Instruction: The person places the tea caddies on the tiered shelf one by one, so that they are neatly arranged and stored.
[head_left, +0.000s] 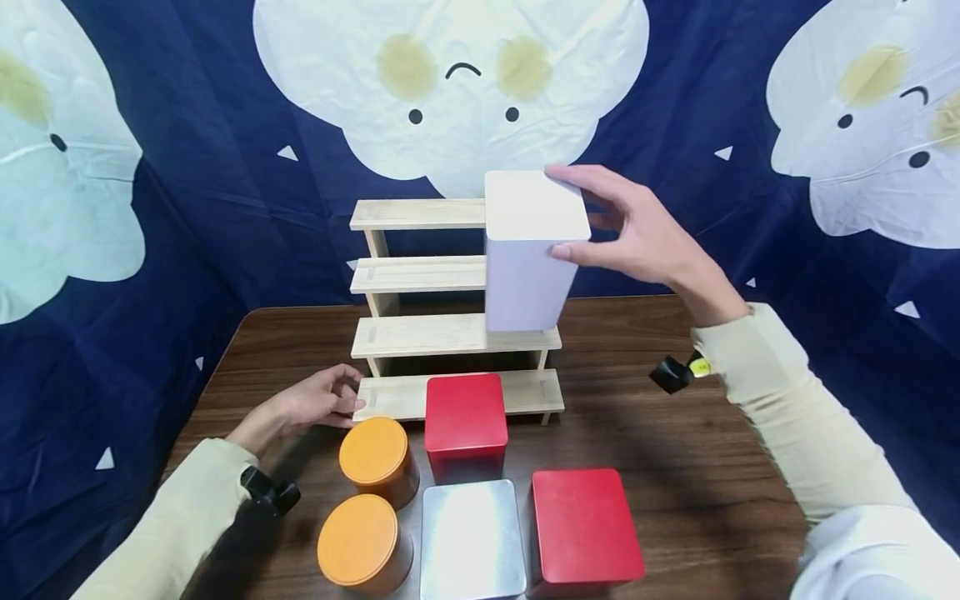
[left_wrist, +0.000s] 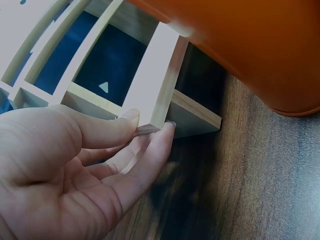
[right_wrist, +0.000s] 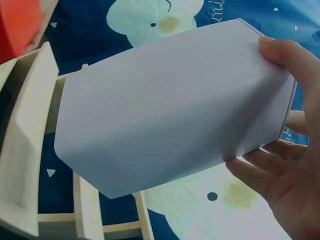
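My right hand [head_left: 637, 225] grips a tall white lidded box [head_left: 531, 279] near its top, thumb on one side and fingers on another. In the head view the box overlaps the right part of a wooden stepped shelf [head_left: 442, 333]. The right wrist view shows the white box [right_wrist: 160, 110] tilted in the frame, with the shelf's slats [right_wrist: 30, 135] beyond its lower end. At the shelf's lowest step, my left hand [head_left: 318, 400] pinches the left end of the board [left_wrist: 152, 90] between thumb and fingers.
Two orange round tins [head_left: 373, 451] [head_left: 358, 542] stand in front of the shelf on the left. A red box [head_left: 466, 417] stands close before the lowest step. Nearer are a silver square tin [head_left: 472, 537] and another red box [head_left: 585, 525] on the brown wooden table [head_left: 720, 433].
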